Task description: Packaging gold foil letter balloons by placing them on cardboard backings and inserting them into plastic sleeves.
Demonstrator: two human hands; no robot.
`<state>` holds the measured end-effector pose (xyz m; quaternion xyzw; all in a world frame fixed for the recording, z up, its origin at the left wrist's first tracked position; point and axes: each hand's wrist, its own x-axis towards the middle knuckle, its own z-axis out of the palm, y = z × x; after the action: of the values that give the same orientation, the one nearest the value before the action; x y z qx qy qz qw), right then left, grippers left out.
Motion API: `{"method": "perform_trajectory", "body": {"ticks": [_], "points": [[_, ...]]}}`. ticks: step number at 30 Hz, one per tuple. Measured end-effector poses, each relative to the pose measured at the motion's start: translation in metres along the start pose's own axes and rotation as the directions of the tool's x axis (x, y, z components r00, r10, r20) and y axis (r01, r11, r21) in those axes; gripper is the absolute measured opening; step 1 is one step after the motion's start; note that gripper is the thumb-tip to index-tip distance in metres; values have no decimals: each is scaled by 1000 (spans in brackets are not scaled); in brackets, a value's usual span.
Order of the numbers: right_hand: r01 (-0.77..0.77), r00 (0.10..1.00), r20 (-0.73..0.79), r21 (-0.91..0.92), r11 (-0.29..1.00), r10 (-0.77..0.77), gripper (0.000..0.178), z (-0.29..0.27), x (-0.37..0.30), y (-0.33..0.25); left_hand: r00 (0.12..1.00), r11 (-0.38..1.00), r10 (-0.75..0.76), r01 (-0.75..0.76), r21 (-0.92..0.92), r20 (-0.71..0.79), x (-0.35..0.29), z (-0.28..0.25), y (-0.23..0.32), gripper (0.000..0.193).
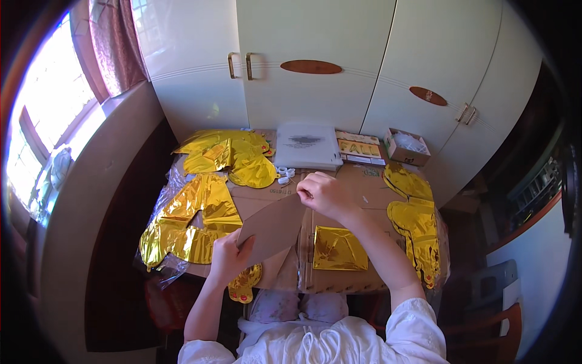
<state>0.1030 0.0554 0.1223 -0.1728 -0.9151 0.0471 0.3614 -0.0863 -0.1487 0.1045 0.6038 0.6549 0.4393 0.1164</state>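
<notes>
A flat grey-brown sheet of card (273,229) is held tilted above the table between my two hands. My left hand (231,256) is closed on its lower left edge, thumb on the near face. At the sheet's upper right corner my right hand (324,193) is closed in a pinch; the fingertips are partly hidden. Below my right forearm lies a folded gold foil packet (341,249), flat and rectangular. A large flat gold foil balloon (197,225), shaped like a letter A, spreads out beside my left hand. Part of another gold foil piece (245,284) hangs over the near edge.
Brown cardboard (270,200) covers the table. More flat foil balloons (230,159) lie far left, others (418,224) along the right. At the back are a plastic-wrapped white stack (308,145), a printed card pack (359,148), a small box (407,147) and white ribbon rolls (285,175).
</notes>
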Motion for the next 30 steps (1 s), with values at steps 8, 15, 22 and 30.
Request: {"method": "perform_trajectory", "body": {"ticks": [8, 15, 22, 30], "points": [[-174, 980, -93, 38, 984, 176, 4, 10, -6, 15, 998, 994, 44, -39, 98, -48, -6, 4, 3, 11], [17, 1000, -14, 46, 999, -16, 5, 4, -2, 4, 995, 991, 75, -67, 114, -70, -5, 6, 1, 12], [-57, 991, -123, -53, 997, 50, 5, 14, -4, 3, 981, 983, 145, -129, 129, -129, -7, 11, 2, 12], [-123, 992, 68, 224, 967, 111, 26, -7, 5, -15, 984, 955, -167, 177, -240, 60, -2, 9, -21, 11]]}}
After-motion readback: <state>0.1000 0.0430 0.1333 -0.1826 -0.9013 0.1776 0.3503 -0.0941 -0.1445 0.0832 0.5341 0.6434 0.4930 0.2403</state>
